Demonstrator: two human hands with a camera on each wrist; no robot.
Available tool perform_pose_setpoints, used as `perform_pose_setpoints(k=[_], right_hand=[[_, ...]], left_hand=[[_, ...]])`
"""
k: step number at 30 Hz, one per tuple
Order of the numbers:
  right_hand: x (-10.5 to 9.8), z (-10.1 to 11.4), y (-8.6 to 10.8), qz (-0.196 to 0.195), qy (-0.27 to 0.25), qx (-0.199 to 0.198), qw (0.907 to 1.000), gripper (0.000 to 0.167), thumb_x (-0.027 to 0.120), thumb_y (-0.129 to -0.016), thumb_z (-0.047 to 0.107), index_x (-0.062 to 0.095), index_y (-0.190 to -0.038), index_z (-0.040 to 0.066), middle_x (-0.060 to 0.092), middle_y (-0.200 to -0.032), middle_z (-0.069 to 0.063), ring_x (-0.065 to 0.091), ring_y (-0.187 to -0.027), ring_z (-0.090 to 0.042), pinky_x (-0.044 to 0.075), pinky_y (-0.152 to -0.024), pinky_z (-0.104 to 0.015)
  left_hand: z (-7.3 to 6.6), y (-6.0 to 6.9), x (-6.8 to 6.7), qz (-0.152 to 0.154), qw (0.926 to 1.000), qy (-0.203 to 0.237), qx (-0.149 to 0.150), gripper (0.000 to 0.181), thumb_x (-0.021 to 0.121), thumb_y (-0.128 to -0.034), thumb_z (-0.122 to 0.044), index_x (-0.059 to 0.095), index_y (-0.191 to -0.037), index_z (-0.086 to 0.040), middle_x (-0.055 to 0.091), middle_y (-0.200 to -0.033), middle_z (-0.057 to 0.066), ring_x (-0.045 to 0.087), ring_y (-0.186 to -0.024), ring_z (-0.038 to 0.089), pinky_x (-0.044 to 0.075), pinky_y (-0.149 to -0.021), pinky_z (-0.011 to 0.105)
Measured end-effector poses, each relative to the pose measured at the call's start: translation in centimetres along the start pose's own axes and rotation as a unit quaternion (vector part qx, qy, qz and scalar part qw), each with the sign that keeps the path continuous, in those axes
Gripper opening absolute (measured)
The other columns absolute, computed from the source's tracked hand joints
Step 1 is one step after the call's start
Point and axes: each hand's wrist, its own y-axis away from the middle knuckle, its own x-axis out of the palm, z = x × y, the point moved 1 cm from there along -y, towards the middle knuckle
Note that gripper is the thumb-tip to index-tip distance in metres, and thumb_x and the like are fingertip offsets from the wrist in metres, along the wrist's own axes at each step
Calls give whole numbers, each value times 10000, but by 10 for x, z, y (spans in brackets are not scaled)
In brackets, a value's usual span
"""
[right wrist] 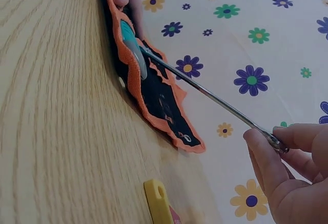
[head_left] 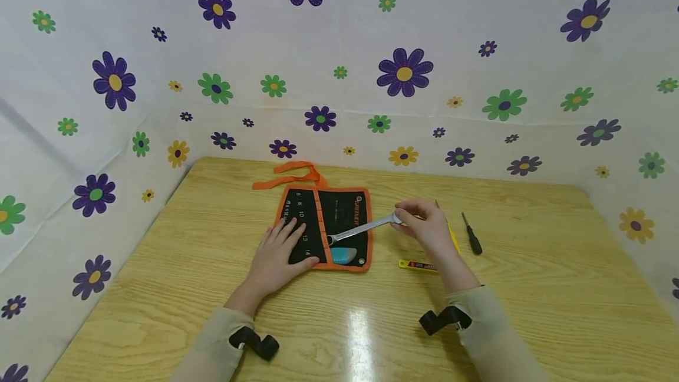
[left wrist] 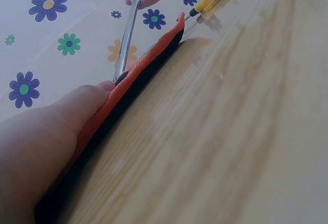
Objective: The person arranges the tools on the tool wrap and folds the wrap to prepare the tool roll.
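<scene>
A black tool pouch point(head_left: 339, 208) with orange trim and numbered pockets lies unrolled on the table. My left hand point(head_left: 276, 255) rests on its pocket side with the fingers spread, thumb near the lower edge. Between thumb and fingers, my right hand point(head_left: 427, 231) pinches one end of a silver combination wrench point(head_left: 366, 227). The wrench slants down leftward, its other end at the mouth of a pocket; how far inside it reaches I cannot tell. A turquoise-and-grey object point(right wrist: 134, 47) sticks out of the neighbouring pocket near the 14 mark.
Right of the pouch lie a yellow tool point(head_left: 416, 264) with a red-and-black label, a yellow-handled tool point(head_left: 453, 237) partly behind my right hand, and a black-handled screwdriver point(head_left: 474, 243). Orange ties point(head_left: 294, 174) trail off the pouch's far edge. A flowered cloth point(head_left: 339, 46) hangs behind the table.
</scene>
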Motion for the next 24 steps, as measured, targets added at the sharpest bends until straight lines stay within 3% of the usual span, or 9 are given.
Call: perform_pose_setpoints(k=[6, 12, 24], right_hand=[[-4, 1, 3, 50, 693, -1, 9976, 323, 605, -933, 30, 559, -1192, -156, 593, -1038, -204, 650, -867, -153, 545, -810, -318], [-6, -1, 4, 75, 1551, 66, 9879, 277, 616, -927, 35, 618, -1154, -123, 655, -1030, -203, 664, -845, -169, 563, -752, -297], [-1, -6, 2, 433, 2313, 57, 9719, 228, 650, -909, 64, 668, -1070, -97, 693, -935, -166, 671, -787, -200, 571, -729, -353]], left_hand=[[1, -1, 0, -18, 10000, 28, 24, 866, 522, -835, -701, 355, -1497, -169, 273, -1546, 93, 163, -1429, 324, 98, -1138, 532], [-1, 0, -2, 9, 10000, 1, -2, 868, 536, -826, -700, 364, -1493, -173, 276, -1545, 91, 159, -1432, 319, 95, -1142, 527], [-1, 0, -2, 40, 10000, -2, -39, 873, 527, -826, -706, 361, -1495, -171, 278, -1545, 91, 156, -1432, 320, 92, -1144, 520]])
